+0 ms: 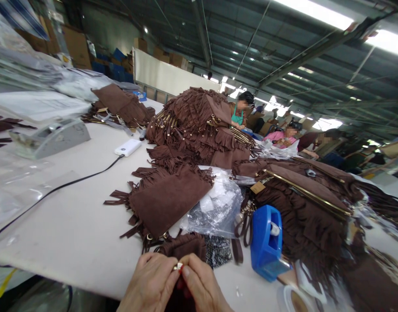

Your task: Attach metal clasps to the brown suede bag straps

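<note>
fingers of the left hand (150,279) and of the right hand (202,281) come tip to tip at the table's near side, thumbs and forefingers pinching a small shiny gold-toned metal piece with a white bit (178,266); how the other fingers lie i cannot tell, as they are curled out of sight. the piece sits between the two hands, above something red and dark too hidden to name. just past them, at twelve o'clock, lies a dark brown soft suede bundle (186,245), and beyond it a flat brown fringed suede pouch (173,197). so small a piece could slip if one pinch loosens, and would probably be hard to find among the fringe or in the crinkled clear plastic bag (218,208) at one o'clock. a fall toward six o'clock might carry it off the table. a right elbow swung wide could knock the blue plastic tape dispenser (266,238) between two and three o'clock. the white smooth tabletop (85,216) gives open room at ten o'clock, bounded by its slanting near edge at nine and a thin black cable (69,185) between ten and eleven; noon to three is crowded.
</note>
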{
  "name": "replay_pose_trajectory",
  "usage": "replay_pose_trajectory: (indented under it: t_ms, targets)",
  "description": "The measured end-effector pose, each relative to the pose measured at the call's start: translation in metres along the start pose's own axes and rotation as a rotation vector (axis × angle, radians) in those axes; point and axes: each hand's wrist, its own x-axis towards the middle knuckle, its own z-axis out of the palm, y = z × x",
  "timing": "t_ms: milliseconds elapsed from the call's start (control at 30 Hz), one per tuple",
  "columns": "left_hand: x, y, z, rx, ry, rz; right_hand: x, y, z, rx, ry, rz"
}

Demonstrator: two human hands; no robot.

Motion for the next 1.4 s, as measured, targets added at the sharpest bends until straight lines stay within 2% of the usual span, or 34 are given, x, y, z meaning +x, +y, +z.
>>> replay_pose_trajectory:
  t_ms: [133,333,533,700,800,933,1100,1267,1400]
  targets:
    - [-0.001,0.002,0.001,-0.065,-0.037,-0.084,0.0,0.001,-0.003,0.153,-0.061,-0.003]
    - [-0.005,-0.005,0.007,-0.086,-0.005,-0.029,0.0,-0.002,0.001,0.276,-0.02,0.009]
    - [-0.007,-0.008,0.006,-0.045,0.008,0.013,0.001,-0.003,0.004,0.336,-0.034,0.043]
    - [-0.001,-0.007,0.003,-0.053,0.094,0.073,0.002,-0.003,0.004,0.364,-0.02,0.049]
    - [-0.002,-0.008,0.006,-0.02,0.085,0.056,0.0,-0.004,0.001,0.292,-0.01,0.065]
    - [-0.007,-0.009,0.009,0.0,0.061,0.018,-0.002,-0.004,-0.005,0.027,0.085,0.095]
    - [-0.008,-0.006,0.01,0.026,0.093,0.022,-0.004,-0.002,-0.008,-0.114,0.077,0.074]
    - [-0.008,-0.006,0.012,0.07,0.091,0.038,-0.002,0.001,-0.005,-0.149,0.094,0.054]
    - [-0.009,-0.006,0.012,0.064,0.105,0.036,0.0,0.006,0.002,-0.021,0.14,0.038]
